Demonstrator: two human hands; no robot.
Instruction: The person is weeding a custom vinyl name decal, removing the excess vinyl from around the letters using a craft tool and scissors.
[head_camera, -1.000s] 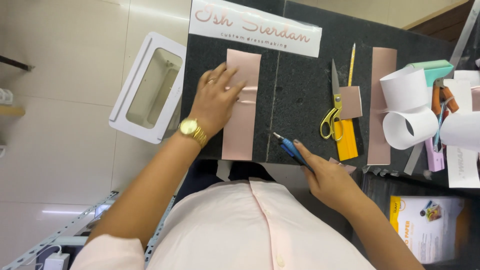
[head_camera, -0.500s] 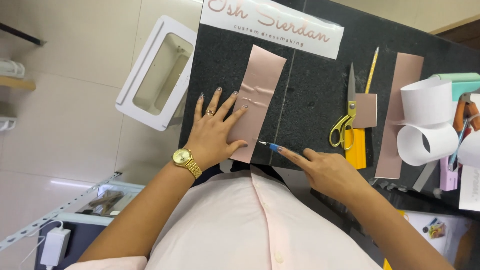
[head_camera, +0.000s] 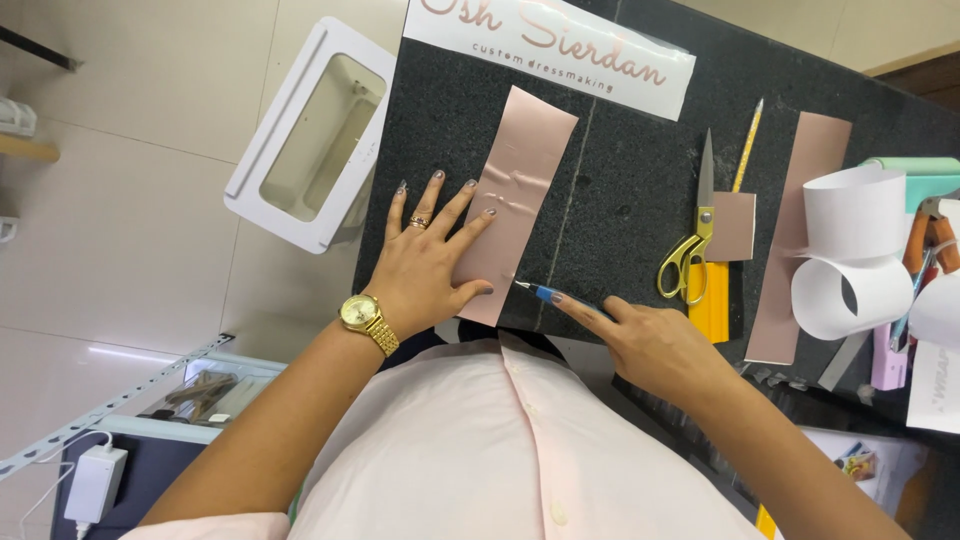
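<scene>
Pink strip lies flat on our dark counter; our left hand presses it, fingers spread apart. Just right, our right hand is closed around a blue pen, tip beside the strip's near edge. Yellow-handled scissors lie further right.

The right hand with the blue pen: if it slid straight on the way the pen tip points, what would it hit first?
The right hand points its blue pen at the pink strip; the tip would probably meet the strip's near edge first, just before the left hand's thumb.
</scene>
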